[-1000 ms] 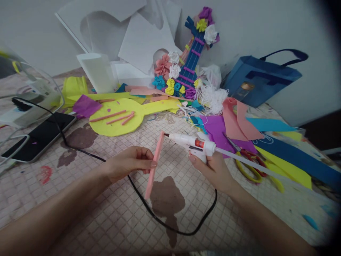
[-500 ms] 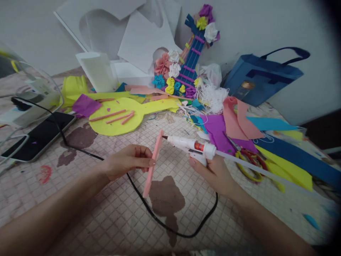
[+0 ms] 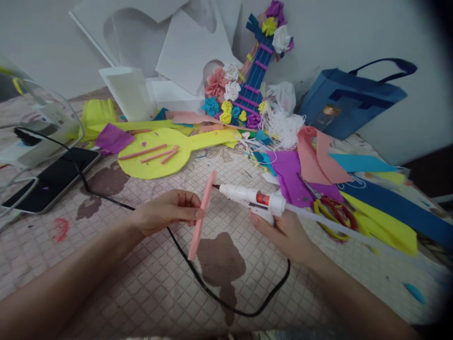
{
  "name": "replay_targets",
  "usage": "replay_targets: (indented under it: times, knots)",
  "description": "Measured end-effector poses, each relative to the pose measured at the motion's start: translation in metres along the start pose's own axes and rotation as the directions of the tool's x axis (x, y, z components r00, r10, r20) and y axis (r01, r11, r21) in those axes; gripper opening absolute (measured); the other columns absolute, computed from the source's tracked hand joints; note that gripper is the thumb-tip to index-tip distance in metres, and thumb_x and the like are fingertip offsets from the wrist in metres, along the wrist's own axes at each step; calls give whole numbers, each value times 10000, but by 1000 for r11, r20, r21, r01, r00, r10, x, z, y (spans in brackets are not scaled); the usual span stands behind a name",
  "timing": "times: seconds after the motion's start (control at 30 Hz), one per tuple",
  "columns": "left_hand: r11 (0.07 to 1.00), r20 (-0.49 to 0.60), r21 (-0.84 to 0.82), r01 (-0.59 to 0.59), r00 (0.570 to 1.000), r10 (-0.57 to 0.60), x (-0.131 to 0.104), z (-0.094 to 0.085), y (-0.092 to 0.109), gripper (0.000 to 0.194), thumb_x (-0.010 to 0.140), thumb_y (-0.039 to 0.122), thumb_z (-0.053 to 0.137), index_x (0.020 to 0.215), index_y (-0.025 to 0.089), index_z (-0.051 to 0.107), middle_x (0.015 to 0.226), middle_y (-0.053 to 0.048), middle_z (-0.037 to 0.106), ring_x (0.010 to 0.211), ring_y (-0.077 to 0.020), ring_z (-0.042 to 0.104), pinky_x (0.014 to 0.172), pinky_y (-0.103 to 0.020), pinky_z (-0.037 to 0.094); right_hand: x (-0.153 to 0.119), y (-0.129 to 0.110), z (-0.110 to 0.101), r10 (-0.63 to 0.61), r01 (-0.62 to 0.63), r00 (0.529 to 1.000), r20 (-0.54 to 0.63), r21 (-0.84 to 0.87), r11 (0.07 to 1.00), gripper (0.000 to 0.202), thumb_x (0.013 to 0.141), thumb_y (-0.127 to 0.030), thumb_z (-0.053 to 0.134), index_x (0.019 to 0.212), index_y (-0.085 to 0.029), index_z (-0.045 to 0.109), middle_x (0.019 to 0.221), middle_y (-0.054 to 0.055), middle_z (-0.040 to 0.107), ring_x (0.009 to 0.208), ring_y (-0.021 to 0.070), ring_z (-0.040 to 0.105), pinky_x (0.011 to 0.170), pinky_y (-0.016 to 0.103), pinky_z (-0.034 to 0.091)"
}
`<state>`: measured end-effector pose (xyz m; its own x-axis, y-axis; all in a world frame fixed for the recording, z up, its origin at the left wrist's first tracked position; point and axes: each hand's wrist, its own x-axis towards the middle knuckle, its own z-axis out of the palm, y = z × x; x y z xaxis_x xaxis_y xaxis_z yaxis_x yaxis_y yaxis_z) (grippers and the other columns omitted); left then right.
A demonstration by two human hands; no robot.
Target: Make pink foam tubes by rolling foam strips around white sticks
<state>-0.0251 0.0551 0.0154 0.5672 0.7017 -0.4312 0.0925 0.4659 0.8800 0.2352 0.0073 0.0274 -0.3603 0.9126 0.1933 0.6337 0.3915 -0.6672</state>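
Observation:
My left hand [image 3: 177,210] pinches a narrow pink paper strip [image 3: 198,231] near its middle, holding it tilted above the table. In my right hand [image 3: 283,231] is a white hot glue gun [image 3: 244,195], with a long translucent glue stick [image 3: 318,216] running out of its back. The gun's dark nozzle is at the strip's upper part; whether it touches cannot be made out. Behind my hands lies a yellow guitar-shaped cutout [image 3: 152,167] with several pink paper rolls [image 3: 143,151] on it.
A black cord [image 3: 230,307] loops across the table below my hands. Red and yellow scissors [image 3: 334,212] lie at right among coloured paper sheets. A phone [image 3: 53,179] is at left. A flower-decorated blue paper guitar [image 3: 255,80] and a blue bag [image 3: 347,106] stand at the back.
The glue gun's nozzle has shifted slightly down along the strip and closer to it. My left hand still pinches the strip at nearly the same spot.

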Motion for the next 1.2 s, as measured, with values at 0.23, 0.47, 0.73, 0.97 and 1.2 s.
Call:
replay_targets:
  times: [0.23,0.47,0.73,0.97,1.2]
  knots:
    - [999,48,23,36,998,-37,-2,0,1,205,615,274,771,658,147,616,601,30,578,550,-76,489,544,-207,367,5,3,0,70,-69,996,-48,26,997,210,884,-376,465,827,-187,538,641,-13,516,580,135,450,555,264,395]
    - [999,44,3,46,998,-46,-1,0,2,192,621,257,765,655,144,614,606,25,579,551,-81,489,555,-217,375,0,2,-1,108,-108,994,-6,17,994,248,873,-390,475,739,-189,532,556,-29,441,524,128,416,484,249,353]
    - [999,14,-24,34,999,-34,-1,-3,3,193,617,258,772,645,142,621,593,26,576,550,-72,483,568,-208,369,-3,-1,0,53,-50,997,-49,60,997,179,884,-350,483,832,-191,546,617,-28,504,547,126,449,514,246,378]
    - [999,14,-19,35,999,-34,-1,-2,2,182,624,253,771,647,147,623,599,26,580,559,-74,485,575,-207,373,-3,-1,-1,9,-7,999,-52,37,999,160,884,-328,487,835,-191,554,668,-8,551,604,146,493,585,267,416]
    - [999,27,-44,21,999,-20,0,-6,1,181,631,255,771,661,146,630,609,25,584,558,-73,486,566,-205,366,-6,-2,2,-22,20,999,28,50,999,169,896,-322,482,985,-198,553,863,28,617,801,174,572,719,278,442]
